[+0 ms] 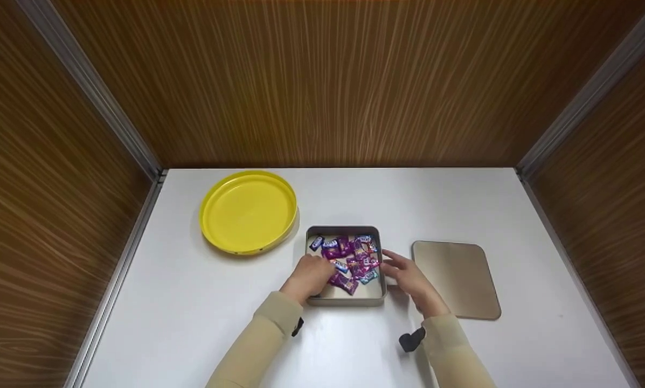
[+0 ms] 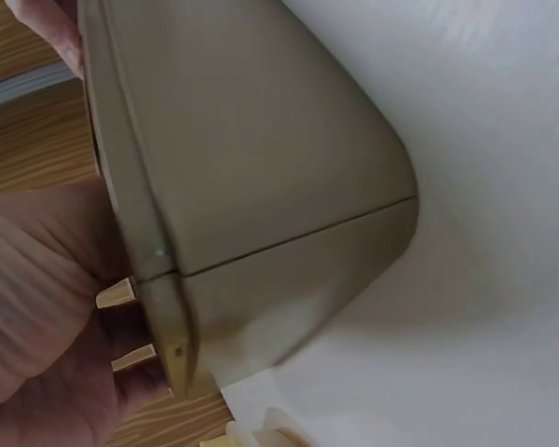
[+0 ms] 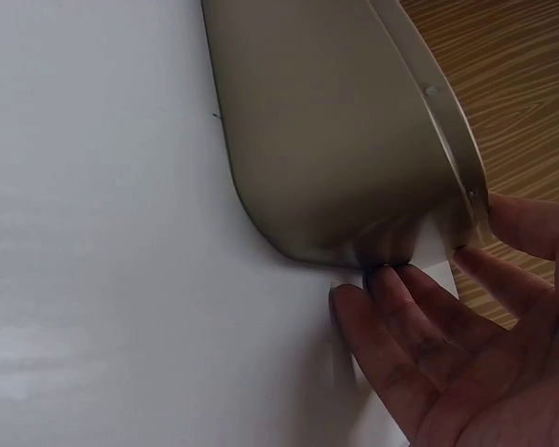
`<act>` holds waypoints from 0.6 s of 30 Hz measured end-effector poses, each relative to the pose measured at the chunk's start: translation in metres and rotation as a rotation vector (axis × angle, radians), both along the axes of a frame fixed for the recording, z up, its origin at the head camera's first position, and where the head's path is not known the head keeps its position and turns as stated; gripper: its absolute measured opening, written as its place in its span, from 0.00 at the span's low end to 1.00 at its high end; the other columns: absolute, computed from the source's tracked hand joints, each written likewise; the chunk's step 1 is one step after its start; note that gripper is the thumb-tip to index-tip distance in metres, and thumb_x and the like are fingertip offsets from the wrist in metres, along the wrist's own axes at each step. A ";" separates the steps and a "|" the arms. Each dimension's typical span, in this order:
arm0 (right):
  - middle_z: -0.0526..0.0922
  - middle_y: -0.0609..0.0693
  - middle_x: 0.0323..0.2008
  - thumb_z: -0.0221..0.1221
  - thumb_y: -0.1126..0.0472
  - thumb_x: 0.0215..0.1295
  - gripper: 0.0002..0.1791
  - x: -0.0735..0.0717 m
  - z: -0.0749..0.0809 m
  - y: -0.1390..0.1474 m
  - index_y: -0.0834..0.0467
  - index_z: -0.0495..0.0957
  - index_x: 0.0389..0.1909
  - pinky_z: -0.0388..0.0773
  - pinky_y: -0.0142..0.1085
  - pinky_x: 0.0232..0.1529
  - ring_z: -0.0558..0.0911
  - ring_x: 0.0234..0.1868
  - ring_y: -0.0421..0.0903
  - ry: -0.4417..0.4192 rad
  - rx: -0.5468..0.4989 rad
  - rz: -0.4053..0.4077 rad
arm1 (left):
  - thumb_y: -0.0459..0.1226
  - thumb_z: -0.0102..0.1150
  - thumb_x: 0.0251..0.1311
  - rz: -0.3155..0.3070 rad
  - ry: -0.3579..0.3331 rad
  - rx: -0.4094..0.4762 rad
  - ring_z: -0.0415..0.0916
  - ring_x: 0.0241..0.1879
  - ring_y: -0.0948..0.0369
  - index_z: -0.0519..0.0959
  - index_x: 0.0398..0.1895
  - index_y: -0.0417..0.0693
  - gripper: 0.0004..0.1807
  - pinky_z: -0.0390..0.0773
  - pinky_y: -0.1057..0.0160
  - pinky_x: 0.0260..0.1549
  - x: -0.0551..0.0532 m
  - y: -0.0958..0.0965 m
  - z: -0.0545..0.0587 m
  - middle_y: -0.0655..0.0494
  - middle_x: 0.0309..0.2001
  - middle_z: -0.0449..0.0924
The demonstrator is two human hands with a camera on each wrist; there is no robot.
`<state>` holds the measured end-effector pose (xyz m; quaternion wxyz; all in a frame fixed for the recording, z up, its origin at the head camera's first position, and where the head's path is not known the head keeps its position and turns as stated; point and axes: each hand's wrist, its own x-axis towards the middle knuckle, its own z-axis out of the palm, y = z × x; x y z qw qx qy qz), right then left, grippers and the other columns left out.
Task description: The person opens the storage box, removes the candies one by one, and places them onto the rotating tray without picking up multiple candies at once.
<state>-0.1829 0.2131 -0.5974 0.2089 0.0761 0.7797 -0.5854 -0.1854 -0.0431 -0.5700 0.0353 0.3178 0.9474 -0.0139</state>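
Note:
A shallow square metal tin (image 1: 346, 303) holds several wrapped candies (image 1: 345, 282), mostly purple, some blue and pink. My left hand (image 1: 310, 274) reaches over the tin's left wall, its fingers bent down among the candies. From the left wrist view, the rim hides the fingertips of the left hand (image 2: 37, 307), so whether they pinch a candy is unclear. At the tin's right side, my right hand (image 1: 408, 277) touches the outer wall and rim with extended fingers. The right wrist view shows these fingers (image 3: 410, 321) against the wall of the tin (image 3: 345, 130).
To the right, a flat square lid (image 1: 459, 280) lies on the white table (image 1: 193, 312), partly behind the right forearm. A round yellow tray (image 1: 248, 213) stands at the back left. Wood-patterned panels (image 1: 333, 81) enclose the table at the back and both sides.

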 end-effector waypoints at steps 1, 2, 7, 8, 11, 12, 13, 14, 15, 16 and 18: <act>0.68 0.63 0.66 0.55 0.55 0.71 0.32 0.000 0.000 0.000 0.54 0.61 0.74 0.63 0.58 0.64 0.69 0.65 0.63 0.001 0.004 -0.001 | 0.28 0.64 0.52 0.007 -0.009 -0.019 0.77 0.25 0.55 0.84 0.24 0.50 0.07 0.78 0.54 0.33 0.000 0.000 -0.001 0.54 0.27 0.84; 0.69 0.63 0.66 0.55 0.55 0.71 0.32 0.000 0.000 0.000 0.54 0.61 0.74 0.64 0.58 0.64 0.69 0.65 0.62 -0.001 0.006 -0.003 | 0.29 0.65 0.53 0.013 -0.018 -0.035 0.78 0.27 0.54 0.84 0.24 0.50 0.06 0.78 0.54 0.35 0.000 0.001 -0.002 0.54 0.28 0.84; 0.68 0.63 0.67 0.55 0.56 0.72 0.31 0.000 0.000 -0.001 0.54 0.61 0.74 0.71 0.55 0.59 0.70 0.64 0.62 -0.011 -0.007 -0.016 | 0.31 0.65 0.55 0.021 -0.055 -0.088 0.81 0.32 0.54 0.85 0.27 0.49 0.04 0.76 0.53 0.46 0.001 0.002 -0.006 0.54 0.32 0.85; 0.68 0.63 0.67 0.55 0.56 0.72 0.31 0.000 0.000 -0.001 0.54 0.61 0.74 0.72 0.54 0.58 0.71 0.64 0.62 -0.012 -0.011 -0.017 | 0.31 0.65 0.55 0.020 -0.055 -0.088 0.81 0.31 0.54 0.85 0.27 0.49 0.04 0.76 0.54 0.45 0.002 0.002 -0.006 0.54 0.31 0.85; 0.69 0.64 0.66 0.55 0.58 0.72 0.31 0.000 0.000 -0.001 0.56 0.60 0.74 0.75 0.53 0.56 0.71 0.64 0.63 -0.014 -0.046 -0.026 | 0.30 0.65 0.54 0.015 -0.047 -0.077 0.81 0.30 0.55 0.83 0.24 0.49 0.05 0.76 0.54 0.45 0.001 0.002 -0.007 0.55 0.30 0.85; 0.69 0.64 0.66 0.55 0.58 0.72 0.31 0.000 0.000 -0.001 0.57 0.60 0.74 0.75 0.53 0.55 0.71 0.63 0.63 -0.011 -0.053 -0.027 | 0.30 0.65 0.54 0.014 -0.043 -0.071 0.81 0.30 0.55 0.83 0.23 0.49 0.06 0.76 0.54 0.44 0.001 0.002 -0.008 0.55 0.30 0.85; 0.69 0.65 0.65 0.55 0.58 0.72 0.31 0.000 0.000 -0.001 0.57 0.60 0.74 0.76 0.52 0.55 0.71 0.63 0.63 -0.010 -0.061 -0.027 | 0.30 0.65 0.54 0.012 -0.037 -0.067 0.81 0.30 0.56 0.83 0.23 0.49 0.06 0.76 0.54 0.43 0.001 0.002 -0.008 0.55 0.29 0.85; 0.69 0.65 0.65 0.55 0.59 0.72 0.31 0.000 0.000 -0.001 0.58 0.60 0.73 0.76 0.52 0.54 0.72 0.63 0.64 -0.009 -0.071 -0.031 | 0.30 0.65 0.53 0.010 -0.032 -0.065 0.81 0.29 0.56 0.82 0.22 0.50 0.06 0.76 0.55 0.43 0.001 0.002 -0.008 0.55 0.29 0.85; 0.69 0.66 0.65 0.54 0.59 0.72 0.31 -0.001 0.000 -0.001 0.58 0.60 0.73 0.76 0.52 0.54 0.72 0.63 0.64 -0.009 -0.081 -0.032 | 0.30 0.65 0.53 0.008 -0.029 -0.065 0.81 0.30 0.56 0.82 0.22 0.49 0.06 0.76 0.55 0.42 0.001 0.002 -0.009 0.55 0.29 0.85; 0.69 0.65 0.65 0.55 0.59 0.72 0.31 -0.001 0.000 -0.001 0.58 0.60 0.73 0.76 0.52 0.54 0.72 0.62 0.64 -0.009 -0.079 -0.034 | 0.30 0.65 0.52 0.007 -0.023 -0.065 0.81 0.29 0.56 0.82 0.22 0.50 0.06 0.75 0.55 0.42 0.001 0.002 -0.009 0.55 0.29 0.85; 0.70 0.65 0.64 0.55 0.59 0.72 0.31 -0.001 0.000 0.000 0.59 0.60 0.73 0.76 0.52 0.54 0.72 0.62 0.64 -0.007 -0.078 -0.037 | 0.31 0.66 0.51 0.004 -0.006 -0.068 0.81 0.29 0.56 0.83 0.23 0.50 0.05 0.76 0.56 0.40 0.001 0.002 -0.009 0.56 0.28 0.84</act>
